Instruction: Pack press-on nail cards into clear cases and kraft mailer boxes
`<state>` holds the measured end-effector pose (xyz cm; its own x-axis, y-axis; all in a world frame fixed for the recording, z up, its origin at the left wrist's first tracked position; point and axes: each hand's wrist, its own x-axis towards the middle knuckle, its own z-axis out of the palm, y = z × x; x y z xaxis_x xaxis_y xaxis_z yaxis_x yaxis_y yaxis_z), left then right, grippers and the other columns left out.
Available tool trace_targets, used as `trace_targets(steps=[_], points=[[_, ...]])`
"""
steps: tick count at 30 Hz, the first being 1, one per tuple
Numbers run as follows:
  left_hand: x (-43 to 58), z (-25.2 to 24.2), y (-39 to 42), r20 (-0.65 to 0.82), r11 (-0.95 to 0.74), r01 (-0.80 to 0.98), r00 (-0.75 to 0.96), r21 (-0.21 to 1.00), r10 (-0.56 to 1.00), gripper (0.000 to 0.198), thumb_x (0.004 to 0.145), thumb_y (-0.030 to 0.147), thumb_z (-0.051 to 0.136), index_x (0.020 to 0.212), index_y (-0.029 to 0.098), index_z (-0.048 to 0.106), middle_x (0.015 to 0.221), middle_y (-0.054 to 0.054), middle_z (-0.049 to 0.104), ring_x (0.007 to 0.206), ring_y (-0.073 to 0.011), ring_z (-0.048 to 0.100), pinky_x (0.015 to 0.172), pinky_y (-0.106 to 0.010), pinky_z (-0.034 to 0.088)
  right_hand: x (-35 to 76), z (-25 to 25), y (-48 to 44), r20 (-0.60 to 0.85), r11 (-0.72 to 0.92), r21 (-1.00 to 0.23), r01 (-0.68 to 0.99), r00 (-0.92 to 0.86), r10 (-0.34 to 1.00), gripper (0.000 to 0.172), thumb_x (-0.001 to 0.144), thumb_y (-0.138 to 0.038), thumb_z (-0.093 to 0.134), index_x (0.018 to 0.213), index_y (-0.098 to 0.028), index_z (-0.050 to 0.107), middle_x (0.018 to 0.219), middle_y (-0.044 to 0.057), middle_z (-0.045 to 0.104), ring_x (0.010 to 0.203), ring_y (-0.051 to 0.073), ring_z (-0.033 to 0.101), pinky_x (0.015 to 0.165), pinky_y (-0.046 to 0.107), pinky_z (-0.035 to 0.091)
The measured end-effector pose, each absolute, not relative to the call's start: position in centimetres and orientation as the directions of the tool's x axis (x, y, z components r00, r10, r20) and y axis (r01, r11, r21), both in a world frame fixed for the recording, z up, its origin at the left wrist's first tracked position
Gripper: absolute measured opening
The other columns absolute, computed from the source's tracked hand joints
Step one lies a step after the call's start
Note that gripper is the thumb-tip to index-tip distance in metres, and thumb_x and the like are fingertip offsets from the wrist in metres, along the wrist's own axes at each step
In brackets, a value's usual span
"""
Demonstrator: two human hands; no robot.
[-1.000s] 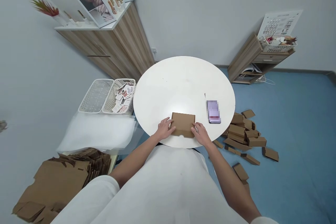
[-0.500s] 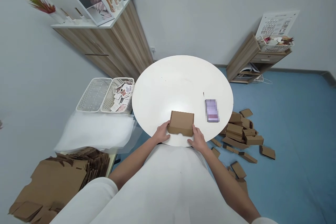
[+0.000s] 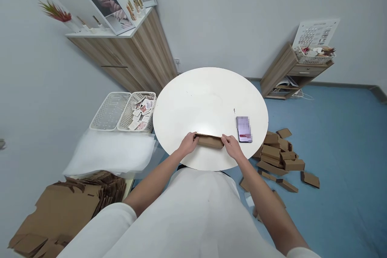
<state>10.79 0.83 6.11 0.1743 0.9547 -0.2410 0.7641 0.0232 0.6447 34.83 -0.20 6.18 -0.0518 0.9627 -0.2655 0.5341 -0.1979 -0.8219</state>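
A small brown cardboard box (image 3: 209,141) is held above the near edge of the round white table (image 3: 208,100), turned so only its narrow front side faces me. My left hand (image 3: 189,143) grips its left end with curled fingers. My right hand (image 3: 231,145) grips its right end the same way. A phone with a purple screen (image 3: 244,129) lies on the table just right of my right hand.
Two white baskets (image 3: 123,111), one with small printed packets, stand left of the table over white foam sheets (image 3: 111,153). Flat cardboard blanks (image 3: 63,205) are piled at lower left. Several folded boxes (image 3: 279,153) lie on the blue floor at right. Wooden cabinets stand by the walls.
The box has been tipped from lying flat with its lid up to showing only its narrow side. Both hands stayed on its ends and moved slightly away from me.
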Motion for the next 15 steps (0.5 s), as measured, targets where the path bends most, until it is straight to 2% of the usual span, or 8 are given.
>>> trace_targets(steps=[4,8,15], points=[[10.9,6.0,0.8,-0.184,-0.005,0.806,0.141,0.592,0.973,0.040,0.086,0.038,0.037,0.120,0.019,0.046,0.096,-0.009,0.052,0.093,-0.0228,0.052,0.078,-0.035,0.043,34.9,6.8,0.5,-0.268,-0.235,-0.820,0.522,0.012,0.963,0.048,0.073,-0.061,0.045,0.096,-0.023,0.067,0.084,0.005,0.060,0.080,0.021,0.054,0.077,0.035,0.041],[11.0,6.0,0.8,-0.125,-0.054,0.819,0.151,0.572,0.981,0.037,0.084,0.034,0.041,0.118,0.019,0.046,0.095,-0.008,0.053,0.092,-0.0229,0.052,0.079,-0.035,0.043,34.7,7.3,0.5,-0.284,-0.244,-0.862,0.444,-0.026,0.958,0.046,0.072,-0.060,0.044,0.087,-0.024,0.069,0.079,0.003,0.064,0.079,0.022,0.054,0.070,0.033,0.041],[11.1,6.4,0.8,-0.081,-0.084,0.790,0.168,0.608,0.983,0.035,0.082,0.029,0.044,0.115,0.017,0.048,0.090,-0.007,0.057,0.085,-0.0214,0.054,0.075,-0.034,0.044,34.5,7.3,0.4,-0.317,-0.296,-0.878,0.376,0.008,0.948,0.051,0.070,-0.061,0.046,0.090,-0.020,0.068,0.074,0.004,0.063,0.073,0.020,0.054,0.062,0.030,0.040]])
